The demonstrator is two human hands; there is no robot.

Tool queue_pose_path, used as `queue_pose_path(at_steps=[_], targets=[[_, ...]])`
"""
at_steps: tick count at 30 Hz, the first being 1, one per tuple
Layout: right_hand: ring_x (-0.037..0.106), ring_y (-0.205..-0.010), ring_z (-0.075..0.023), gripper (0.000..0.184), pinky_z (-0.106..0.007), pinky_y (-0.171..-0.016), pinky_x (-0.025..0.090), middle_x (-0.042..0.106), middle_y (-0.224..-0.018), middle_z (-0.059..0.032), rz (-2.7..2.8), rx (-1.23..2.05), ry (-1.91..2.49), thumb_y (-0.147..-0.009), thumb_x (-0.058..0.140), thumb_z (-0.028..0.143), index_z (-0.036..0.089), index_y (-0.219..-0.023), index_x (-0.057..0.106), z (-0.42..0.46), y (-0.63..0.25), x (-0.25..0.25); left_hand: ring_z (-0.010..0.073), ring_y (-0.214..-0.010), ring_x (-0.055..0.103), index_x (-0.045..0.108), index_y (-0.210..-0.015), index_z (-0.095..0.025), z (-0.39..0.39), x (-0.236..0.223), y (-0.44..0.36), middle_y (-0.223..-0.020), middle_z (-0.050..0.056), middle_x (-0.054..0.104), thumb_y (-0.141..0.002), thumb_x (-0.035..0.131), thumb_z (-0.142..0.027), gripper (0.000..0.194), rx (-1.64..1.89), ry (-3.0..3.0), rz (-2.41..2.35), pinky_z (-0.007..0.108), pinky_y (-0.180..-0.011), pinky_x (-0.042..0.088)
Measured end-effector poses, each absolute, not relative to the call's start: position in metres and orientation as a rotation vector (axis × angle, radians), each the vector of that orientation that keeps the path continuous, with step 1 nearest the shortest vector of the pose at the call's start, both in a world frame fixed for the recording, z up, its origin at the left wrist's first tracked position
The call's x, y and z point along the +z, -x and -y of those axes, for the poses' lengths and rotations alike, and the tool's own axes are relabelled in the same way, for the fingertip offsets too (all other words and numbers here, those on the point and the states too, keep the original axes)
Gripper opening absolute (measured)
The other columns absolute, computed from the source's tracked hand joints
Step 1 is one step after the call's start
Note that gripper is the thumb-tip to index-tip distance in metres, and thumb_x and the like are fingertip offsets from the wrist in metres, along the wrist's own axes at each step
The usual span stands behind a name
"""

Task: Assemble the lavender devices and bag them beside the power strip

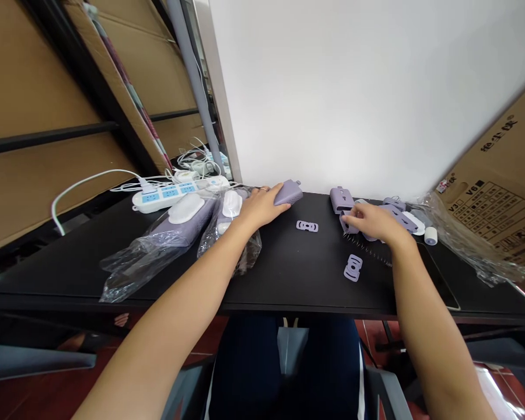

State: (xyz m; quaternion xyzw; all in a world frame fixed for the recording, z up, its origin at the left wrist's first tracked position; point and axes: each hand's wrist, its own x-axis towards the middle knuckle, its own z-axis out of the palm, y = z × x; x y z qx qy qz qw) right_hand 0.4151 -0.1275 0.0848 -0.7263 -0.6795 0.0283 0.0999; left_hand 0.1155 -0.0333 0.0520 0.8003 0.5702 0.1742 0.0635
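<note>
My left hand [262,207] is closed around a purple plastic housing [290,192] near the back of the black table. My right hand [374,221] pinches a small purple plastic piece [348,223] among loose parts; the fingers partly cover it. Just behind that piece stands another purple housing [342,199]. A thin coil spring [370,251] lies stretched out below the right hand. Two flat slotted purple plates lie between and in front of my hands: one plate [307,226] nearer the middle, the other plate [353,268] closer to the front edge.
Purple devices in clear plastic bags, one bagged device [179,224] and another [231,213], lie at the left, before a white power strip [181,192] with cables. A white roll [430,235], a dark flat tablet-like object [437,277] and a cardboard box [499,198] are at the right.
</note>
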Motion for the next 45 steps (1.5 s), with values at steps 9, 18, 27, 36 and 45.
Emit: queue_pose_path(at_steps=[9,18,27,36,45], targets=[[0.068,-0.093,-0.0296,0.016,-0.035,-0.067,0.039,0.076,-0.098,-0.0087,2.308,0.051,2.183,-0.083,0.075,0.04,0.025,-0.085,0.069,0.144,-0.392,0.075,0.048,-0.145,0.043,0.039,-0.165,-0.027,0.033,0.057,-0.112,-0.163,0.018,0.047,-0.089,0.065,-0.054,0.084,0.46,-2.488,-1.583,0.059,-0.117,0.033],[0.07,-0.088,-0.0229,0.021,-0.034,-0.075,0.049,0.072,-0.102,-0.0041,2.032,0.269,1.784,-0.093,0.054,0.03,0.026,-0.113,0.06,0.139,-0.364,0.068,0.0321,-0.122,0.066,0.056,-0.15,-0.021,0.024,0.056,-0.118,-0.137,0.014,0.068,-0.079,0.075,-0.063,0.084,1.057,-1.754,-1.081,0.042,-0.104,0.051],[0.075,-0.103,-0.0351,0.035,-0.04,-0.079,0.053,0.076,-0.121,-0.0161,2.37,-0.087,1.866,-0.101,0.055,0.033,0.021,-0.133,0.063,0.126,-0.33,0.04,0.0188,-0.085,0.073,0.067,-0.117,-0.02,0.028,0.057,-0.133,-0.096,0.005,0.078,-0.085,0.077,-0.055,0.049,1.174,-1.013,-0.683,0.032,-0.075,0.061],[0.071,-0.089,-0.0308,0.02,-0.04,-0.076,0.048,0.077,-0.099,-0.0091,1.769,0.033,1.839,-0.096,0.059,0.033,0.027,-0.112,0.068,0.127,-0.366,0.059,0.0139,-0.062,0.067,0.078,-0.095,-0.015,0.015,0.042,-0.116,-0.08,0.006,0.077,-0.068,0.094,-0.049,0.046,0.764,-1.206,-0.958,0.023,-0.057,0.053],[0.063,-0.081,-0.0204,0.026,-0.037,-0.075,0.05,0.068,-0.085,-0.0026,1.542,0.542,1.345,-0.081,0.074,0.045,0.022,-0.094,0.069,0.119,-0.374,0.062,0.0233,-0.087,0.073,0.084,-0.09,-0.02,0.014,0.036,-0.118,-0.098,0.01,0.082,-0.065,0.091,-0.054,0.042,0.597,-1.593,-0.96,0.032,-0.077,0.056]])
